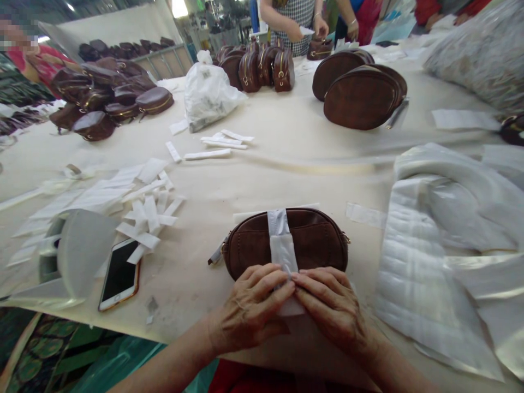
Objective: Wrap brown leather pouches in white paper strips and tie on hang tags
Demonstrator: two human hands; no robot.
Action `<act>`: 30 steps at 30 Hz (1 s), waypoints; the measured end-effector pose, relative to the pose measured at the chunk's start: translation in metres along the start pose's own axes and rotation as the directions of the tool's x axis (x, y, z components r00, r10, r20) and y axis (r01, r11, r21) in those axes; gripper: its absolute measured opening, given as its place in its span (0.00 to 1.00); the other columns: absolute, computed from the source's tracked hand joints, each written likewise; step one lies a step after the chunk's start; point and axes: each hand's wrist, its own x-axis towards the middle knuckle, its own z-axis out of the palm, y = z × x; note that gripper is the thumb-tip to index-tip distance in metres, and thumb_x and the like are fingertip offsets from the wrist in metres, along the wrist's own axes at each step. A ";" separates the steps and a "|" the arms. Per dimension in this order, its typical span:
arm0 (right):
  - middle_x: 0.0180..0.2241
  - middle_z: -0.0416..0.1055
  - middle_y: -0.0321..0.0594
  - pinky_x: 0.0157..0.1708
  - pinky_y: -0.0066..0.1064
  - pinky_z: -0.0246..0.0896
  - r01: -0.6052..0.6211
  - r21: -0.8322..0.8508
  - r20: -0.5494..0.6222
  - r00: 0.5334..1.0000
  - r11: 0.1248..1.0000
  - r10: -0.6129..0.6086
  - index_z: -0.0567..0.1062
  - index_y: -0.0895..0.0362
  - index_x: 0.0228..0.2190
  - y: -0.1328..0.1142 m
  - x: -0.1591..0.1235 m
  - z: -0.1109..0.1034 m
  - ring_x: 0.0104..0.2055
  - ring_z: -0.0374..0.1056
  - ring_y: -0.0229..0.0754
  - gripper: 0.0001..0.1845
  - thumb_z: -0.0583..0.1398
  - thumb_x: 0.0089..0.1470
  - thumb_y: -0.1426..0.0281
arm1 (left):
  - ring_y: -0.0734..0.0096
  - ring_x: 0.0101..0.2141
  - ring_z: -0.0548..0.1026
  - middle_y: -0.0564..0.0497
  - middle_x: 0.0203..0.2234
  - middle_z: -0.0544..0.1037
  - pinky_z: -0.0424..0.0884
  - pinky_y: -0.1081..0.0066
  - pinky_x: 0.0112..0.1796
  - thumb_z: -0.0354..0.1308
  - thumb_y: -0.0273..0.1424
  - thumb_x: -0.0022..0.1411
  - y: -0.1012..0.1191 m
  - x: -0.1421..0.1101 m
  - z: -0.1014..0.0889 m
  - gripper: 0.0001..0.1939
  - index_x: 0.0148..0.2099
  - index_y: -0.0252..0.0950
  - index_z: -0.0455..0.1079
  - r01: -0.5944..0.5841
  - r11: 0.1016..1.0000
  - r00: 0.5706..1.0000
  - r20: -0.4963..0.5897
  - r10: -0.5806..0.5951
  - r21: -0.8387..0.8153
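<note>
A small brown oval leather bag (pixel 319 245) lies in front of me on the table. Around its middle runs a whitish wrapping strip (pixel 282 252), shinier and greyer near the top zip edge. My left hand (pixel 252 305) is closed at the strip's lower end, fingertips against the bag's near edge. From the other side, my right hand (pixel 332 308) pinches the same end, its fingertips meeting those of the left. A metal ring shows at each end of the bag, with a grey-wrapped piece hanging at the left one. The bag's underside is hidden.
White paper strips (pixel 149 215) and a phone (pixel 119 275) lie left, beside a grey tape dispenser (pixel 82 256). Clear plastic sleeves (pixel 417 262) cover the right. More brown bags (pixel 360 98) stand farther back, near a white plastic bag (pixel 210 93). Other people work across the table.
</note>
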 end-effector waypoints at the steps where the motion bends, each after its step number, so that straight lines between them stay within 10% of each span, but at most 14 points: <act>1: 0.44 0.76 0.41 0.47 0.36 0.61 -0.013 0.002 -0.004 1.000 1.000 0.013 0.74 0.56 0.43 -0.001 0.000 0.000 0.48 0.68 0.40 0.12 0.54 0.59 0.75 | 0.59 0.53 0.63 0.40 0.46 0.70 0.66 0.60 0.51 0.50 0.34 0.66 -0.001 -0.003 0.001 0.18 0.54 0.29 0.62 -0.032 0.999 0.999 0.006 0.031 0.035; 4: 0.43 0.76 0.41 0.47 0.35 0.60 -0.038 0.000 -0.018 0.999 0.999 0.038 0.74 0.56 0.42 -0.003 0.002 0.000 0.46 0.68 0.40 0.12 0.55 0.58 0.75 | 0.60 0.55 0.62 0.40 0.47 0.70 0.63 0.60 0.54 0.45 0.21 0.64 -0.002 -0.006 0.004 0.17 0.55 0.27 0.61 -0.067 0.992 0.997 -0.026 0.070 0.104; 15: 0.44 0.74 0.44 0.47 0.39 0.64 -0.068 0.080 -0.033 0.997 0.994 0.071 0.70 0.55 0.48 -0.005 0.007 -0.007 0.48 0.68 0.42 0.18 0.55 0.55 0.79 | 0.65 0.47 0.70 0.43 0.40 0.74 0.69 0.67 0.45 0.45 0.23 0.66 0.002 0.006 0.009 0.13 0.48 0.29 0.67 0.006 0.995 0.975 -0.220 0.016 0.096; 21: 0.38 0.75 0.42 0.41 0.33 0.69 -0.299 0.225 -0.193 0.919 0.927 0.343 0.73 0.53 0.45 -0.024 -0.021 -0.030 0.41 0.71 0.43 0.23 0.59 0.48 0.83 | 0.64 0.47 0.71 0.43 0.40 0.74 0.69 0.67 0.44 0.46 0.22 0.65 0.001 0.005 0.009 0.13 0.48 0.29 0.67 0.017 0.997 0.973 -0.229 0.002 0.081; 23: 0.32 0.75 0.39 0.32 0.29 0.70 -0.554 0.440 -0.043 0.773 0.707 0.633 0.75 0.54 0.39 -0.037 -0.030 -0.026 0.32 0.72 0.40 0.14 0.61 0.49 0.77 | 0.64 0.47 0.70 0.43 0.40 0.74 0.69 0.67 0.44 0.46 0.22 0.65 0.001 0.005 0.009 0.13 0.48 0.29 0.67 0.006 0.996 0.974 -0.226 0.014 0.086; 25: 0.30 0.76 0.40 0.24 0.26 0.69 -0.754 0.635 0.306 0.449 0.171 0.840 0.75 0.56 0.36 -0.050 -0.031 -0.017 0.26 0.71 0.37 0.10 0.63 0.49 0.70 | 0.63 0.47 0.70 0.43 0.40 0.74 0.69 0.67 0.45 0.46 0.21 0.64 0.001 0.005 0.008 0.13 0.49 0.29 0.67 0.002 0.996 0.976 -0.218 0.018 0.090; 27: 0.31 0.75 0.40 0.21 0.23 0.66 -0.671 0.655 0.597 0.176 -0.349 0.783 0.74 0.58 0.35 -0.060 -0.023 -0.007 0.23 0.69 0.34 0.14 0.65 0.45 0.65 | 0.63 0.48 0.70 0.42 0.41 0.73 0.68 0.66 0.46 0.46 0.21 0.64 0.001 0.005 0.007 0.14 0.49 0.29 0.67 -0.001 0.995 0.979 -0.204 0.021 0.095; 30: 0.31 0.73 0.36 0.21 0.19 0.65 -0.394 0.692 0.681 0.079 -0.604 0.728 0.73 0.59 0.31 -0.066 -0.006 0.004 0.24 0.68 0.30 0.18 0.70 0.38 0.64 | 0.63 0.48 0.69 0.42 0.41 0.73 0.68 0.66 0.46 0.45 0.22 0.64 0.000 0.005 0.006 0.15 0.50 0.30 0.66 -0.005 0.996 0.981 -0.195 0.023 0.093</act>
